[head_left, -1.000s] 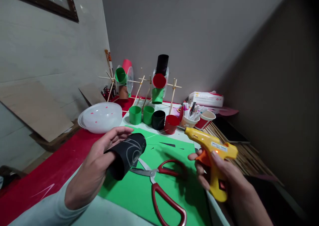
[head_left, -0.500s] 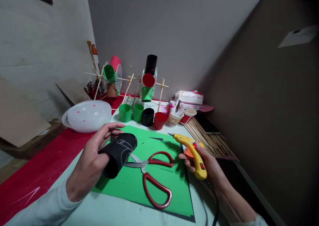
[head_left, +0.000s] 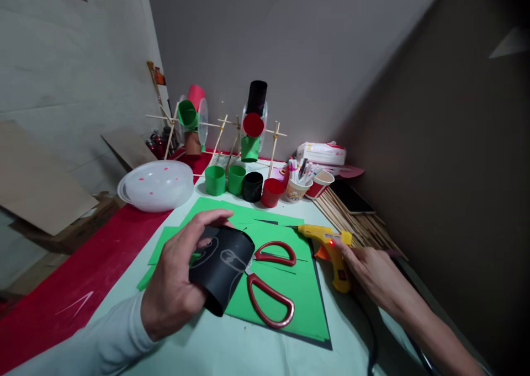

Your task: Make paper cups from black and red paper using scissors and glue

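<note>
My left hand (head_left: pixel 178 276) is wrapped around a black paper tube (head_left: pixel 223 265) with pale drawn lines on it, tilted over green paper sheets (head_left: pixel 306 293). Red-handled scissors (head_left: pixel 270 301) lie on the sheets, their blades mostly hidden behind the tube. To the right, my right hand (head_left: pixel 364 263) is closed at the back of a yellow hot glue gun (head_left: pixel 327 235) with an orange trigger and a lit red light. Its nozzle points left over the paper's edge. Some of my right fingers are hidden behind the gun.
Several small paper cups, including a black one (head_left: pixel 252 186) and a red one (head_left: pixel 272 192), stand behind the paper. Stick frames carry coloured tubes (head_left: pixel 253 125). A plastic bowl (head_left: pixel 159 185) is at left, a pen cup (head_left: pixel 297 190) and wooden sticks (head_left: pixel 343 216) at right.
My left hand has moved right with the black tube and turned it, now covering the scissors' blades. My right hand has shifted back on the glue gun, which sits slightly farther right.
</note>
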`<state>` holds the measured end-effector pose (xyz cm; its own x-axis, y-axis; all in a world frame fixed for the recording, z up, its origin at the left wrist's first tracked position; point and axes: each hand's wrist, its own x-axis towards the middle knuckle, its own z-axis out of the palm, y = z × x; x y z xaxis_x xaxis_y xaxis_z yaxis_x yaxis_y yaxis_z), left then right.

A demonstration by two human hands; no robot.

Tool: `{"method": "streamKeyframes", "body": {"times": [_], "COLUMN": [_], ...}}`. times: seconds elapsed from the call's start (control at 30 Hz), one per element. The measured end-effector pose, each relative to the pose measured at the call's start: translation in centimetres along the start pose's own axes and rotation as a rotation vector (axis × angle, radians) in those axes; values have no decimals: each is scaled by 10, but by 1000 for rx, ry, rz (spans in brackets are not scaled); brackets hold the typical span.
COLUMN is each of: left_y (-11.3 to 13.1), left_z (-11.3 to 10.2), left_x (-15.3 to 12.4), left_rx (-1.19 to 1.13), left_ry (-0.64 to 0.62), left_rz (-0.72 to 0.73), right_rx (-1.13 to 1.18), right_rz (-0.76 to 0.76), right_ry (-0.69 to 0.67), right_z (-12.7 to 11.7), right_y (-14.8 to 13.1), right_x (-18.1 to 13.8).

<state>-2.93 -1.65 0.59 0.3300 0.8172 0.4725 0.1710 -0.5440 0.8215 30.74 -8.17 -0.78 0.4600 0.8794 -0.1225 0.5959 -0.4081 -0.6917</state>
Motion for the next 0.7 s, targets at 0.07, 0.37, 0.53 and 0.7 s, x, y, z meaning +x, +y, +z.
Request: {"method": "streamKeyframes", "body": {"times": [0.07,0.37,0.53,0.7], "left_y": [0,-6,-10,-11], "left_z": [0,4,7,11], "left_x": [-2,-6,-4,-6], "left_rx": [80,136,212,325], "left_ry": [-8,-4,-15,-27], "left_rz": [37,35,39,97], "right_rx": [-151,102,344,451], "right_rz": [-28,-632,-493,-315], "right_ry": [83,-216,-397,-431], "right_z": [-1,51,81,93], "right_y": [-7,-98,-110,-107], "right_x": [-9,-66,-66,-65]}}
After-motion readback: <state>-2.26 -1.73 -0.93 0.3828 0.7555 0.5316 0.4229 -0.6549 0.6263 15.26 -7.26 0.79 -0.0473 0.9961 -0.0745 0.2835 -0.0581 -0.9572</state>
